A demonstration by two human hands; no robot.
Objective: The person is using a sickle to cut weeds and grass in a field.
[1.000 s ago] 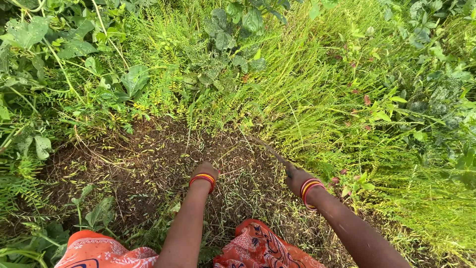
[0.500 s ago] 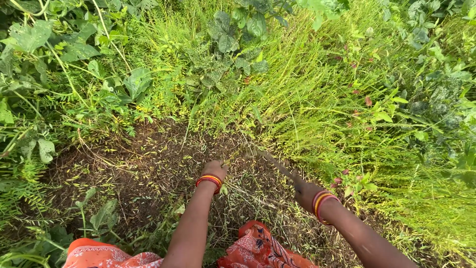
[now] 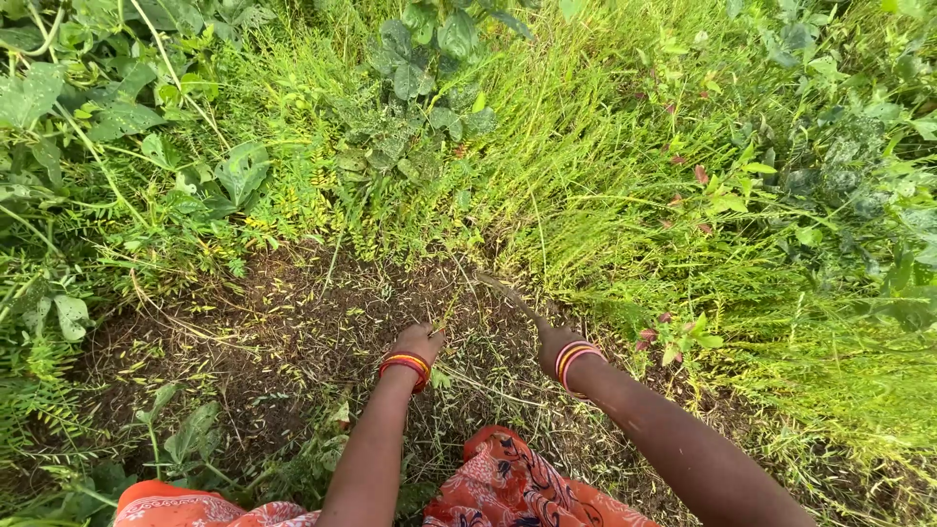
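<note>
The left hand (image 3: 418, 342) is down at the ground just below centre frame, its grip pinched shut round a thin grass stalk (image 3: 447, 314) that rises from its fingers. The right hand (image 3: 552, 340), just to the right, is closed on the handle of a slim curved blade (image 3: 508, 293) that angles toward the upper left, its tip close to that stalk. By the look of it, this is the cutting stroke on a held tuft; the next move calls for a pull low at the base. Bare soil (image 3: 273, 351) lies around both wrists, and uncut green grass (image 3: 625, 185) stands just beyond, across the upper frame.
</note>
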